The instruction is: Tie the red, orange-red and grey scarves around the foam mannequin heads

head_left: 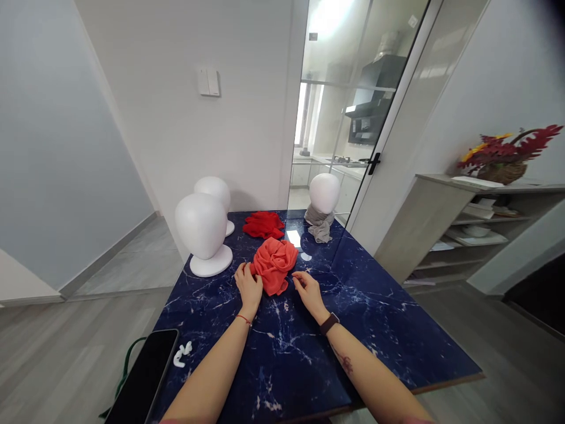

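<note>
A coral-coloured scarf (275, 262) lies bunched into a twisted, rose-like heap on the dark blue marbled table (282, 347). At its left edge my left hand (250, 288) has fingers and thumb closed on a bit of the cloth. My right hand (310, 293) is just off the scarf's lower right edge, fingers bent and thumb apart, with nothing visible between them. Behind the heap is a crumpled red scarf (263, 225). A white mannequin head (202, 227) stands on a round base to the left of the scarf.
A second white head (214, 191) stands behind the first. At the back right, another head (325, 192) wears a grey scarf (318, 224). A dark-screened device (143, 377) and white earbuds (182, 354) lie front left. A glass door (339, 118) borders the table's far side.
</note>
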Motion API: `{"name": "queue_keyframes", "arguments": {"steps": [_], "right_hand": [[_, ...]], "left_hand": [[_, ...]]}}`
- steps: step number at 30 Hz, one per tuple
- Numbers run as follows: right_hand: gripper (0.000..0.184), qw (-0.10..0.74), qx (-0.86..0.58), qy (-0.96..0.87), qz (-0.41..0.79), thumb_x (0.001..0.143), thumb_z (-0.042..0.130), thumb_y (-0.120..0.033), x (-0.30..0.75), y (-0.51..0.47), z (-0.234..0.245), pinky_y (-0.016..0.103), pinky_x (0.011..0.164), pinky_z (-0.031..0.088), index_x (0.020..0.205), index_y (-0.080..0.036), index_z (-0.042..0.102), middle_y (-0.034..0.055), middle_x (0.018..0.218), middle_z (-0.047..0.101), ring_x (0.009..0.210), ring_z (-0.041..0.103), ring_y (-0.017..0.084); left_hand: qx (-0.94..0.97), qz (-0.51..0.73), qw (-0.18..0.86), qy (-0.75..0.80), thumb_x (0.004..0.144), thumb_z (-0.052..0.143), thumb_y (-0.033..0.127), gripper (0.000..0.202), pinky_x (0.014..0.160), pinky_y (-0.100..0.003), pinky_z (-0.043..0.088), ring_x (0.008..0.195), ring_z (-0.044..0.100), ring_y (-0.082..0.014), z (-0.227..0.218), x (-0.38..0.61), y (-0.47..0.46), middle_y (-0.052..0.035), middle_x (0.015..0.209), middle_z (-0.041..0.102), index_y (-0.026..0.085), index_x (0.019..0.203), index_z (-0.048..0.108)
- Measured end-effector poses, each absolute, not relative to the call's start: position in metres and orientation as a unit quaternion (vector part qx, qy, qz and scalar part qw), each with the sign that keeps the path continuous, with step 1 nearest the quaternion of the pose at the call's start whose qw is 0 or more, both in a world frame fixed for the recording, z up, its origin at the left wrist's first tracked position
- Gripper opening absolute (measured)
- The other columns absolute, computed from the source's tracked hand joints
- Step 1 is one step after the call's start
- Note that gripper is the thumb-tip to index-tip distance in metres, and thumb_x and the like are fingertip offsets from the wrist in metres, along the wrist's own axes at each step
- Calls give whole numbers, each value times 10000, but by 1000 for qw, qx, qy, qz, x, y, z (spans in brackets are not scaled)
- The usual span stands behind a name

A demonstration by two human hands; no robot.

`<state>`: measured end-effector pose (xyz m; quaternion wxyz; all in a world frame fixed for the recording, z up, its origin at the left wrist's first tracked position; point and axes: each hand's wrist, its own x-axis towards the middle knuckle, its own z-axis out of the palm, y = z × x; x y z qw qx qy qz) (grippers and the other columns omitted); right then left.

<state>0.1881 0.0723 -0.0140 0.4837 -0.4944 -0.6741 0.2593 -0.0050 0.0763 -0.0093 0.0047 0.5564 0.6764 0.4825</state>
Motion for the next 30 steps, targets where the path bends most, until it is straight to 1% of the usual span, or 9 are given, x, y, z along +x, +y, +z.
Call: {"name": "queue_keyframes", "arguments": {"steps": [5, 8, 10, 12, 15, 18, 21, 24, 30], "right_hand": [[251, 480, -487, -673, 281, 854, 463, -344, 189, 74, -18, 272, 612, 480, 921, -166, 627, 60, 849, 638, 619, 570, 140], [246, 482, -482, -668, 297, 848, 471, -345, 189, 74, -17, 260, 565, 458, 913, -165, 625, 51, 826, 633, 560, 549, 125], [239, 485, -481, -665, 302, 840, 480, -344, 189, 74, -17, 255, 547, 445, 897, -165, 627, 48, 821, 634, 541, 543, 120], [229, 487, -479, -664, 304, 833, 490, -341, 188, 75, -18, 251, 535, 435, 880, -165, 629, 43, 809, 634, 529, 539, 118], [217, 486, -476, -664, 312, 827, 502, -336, 188, 76, -18, 247, 522, 428, 867, -164, 629, 41, 800, 634, 521, 538, 117], [216, 481, -474, -665, 319, 829, 505, -339, 188, 75, -18, 247, 519, 425, 862, -165, 628, 39, 790, 636, 520, 542, 120], [211, 482, -473, -664, 321, 832, 506, -338, 188, 74, -18, 250, 527, 429, 868, -167, 624, 32, 759, 630, 525, 544, 126], [207, 482, -472, -666, 318, 840, 497, -330, 187, 74, -19, 258, 544, 441, 879, -168, 621, 38, 775, 629, 550, 552, 134], [186, 499, -467, -684, 256, 852, 490, -274, 186, 72, -14, 292, 703, 470, 945, -179, 619, 60, 908, 623, 761, 589, 170]], "left_hand": [[558, 478, 28, 678, 755, 470, 107, 260, 1004, -460, 346, 1154, 424, -282, -13, -5, 81, -142, 1152, 473, 148, 1000, 547], [558, 476, 33, 679, 750, 476, 104, 200, 1009, -461, 337, 1175, 408, -283, -13, -6, 82, -136, 1148, 472, 162, 933, 533], [561, 473, 38, 679, 735, 483, 90, 176, 1005, -455, 338, 1157, 418, -277, -14, -6, 83, -126, 1111, 490, 171, 888, 515], [566, 468, 47, 677, 722, 484, 80, 156, 965, -441, 370, 1073, 465, -265, -15, -7, 84, -106, 1015, 521, 181, 840, 494], [572, 462, 65, 675, 717, 477, 77, 138, 848, -403, 429, 892, 513, -236, -15, -7, 85, -68, 862, 528, 194, 789, 463], [576, 461, 83, 670, 716, 469, 69, 154, 774, -357, 444, 817, 527, -210, -15, -8, 86, -49, 826, 531, 197, 799, 453], [583, 463, 104, 660, 734, 466, 77, 167, 765, -325, 444, 826, 557, -195, -16, -7, 87, -48, 858, 563, 194, 852, 468], [593, 463, 123, 648, 773, 462, 110, 165, 766, -304, 445, 846, 587, -186, -15, -7, 86, -52, 906, 599, 195, 913, 487], [605, 458, 145, 635, 815, 460, 156, 166, 756, -286, 447, 821, 617, -178, -13, -5, 85, -46, 933, 647, 205, 964, 514]]}}
